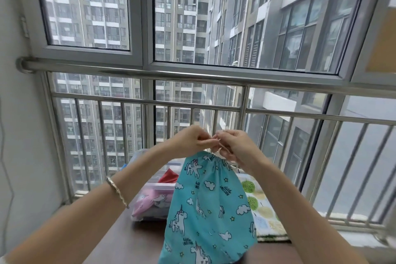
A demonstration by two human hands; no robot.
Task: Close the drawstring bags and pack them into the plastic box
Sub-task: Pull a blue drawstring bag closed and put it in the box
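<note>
– Hanging in mid-air, the teal unicorn bag (205,203) is held up over the brown table (132,240), with its bottom edge dropping out of the lower frame.

– And the mouth of it?

– Gathered tight into a bunch, right under the two hands. The left hand (190,141) has its fingers curled in, pinching the thin white cord (218,147) just above the gathers.

– The right one?

– The right hand (233,148) is doing the same from the other side: thumb and forefinger nip the cord, and the other fingers fold down beside the bag's neck. The fingertips of the two hands almost meet.

– Where's the plastic box?

– The clear plastic box (159,187) sits on the table behind and to the left of the hanging bag, partly hidden by it and by the left forearm. Inside I can see a pink bag (147,199) against the near wall and a red one (169,177) poking up further back.

– Anything on the right?

– A white bag with green trees (261,206) lies flat on the table, and its left edge is tucked behind the teal one. Whether its mouth is drawn shut, I cannot tell.

– Other details?

– A silver bracelet (117,191) on the left wrist. Beyond the table, a steel railing (192,76) runs across the window, and grey tower blocks fill the glass.
</note>
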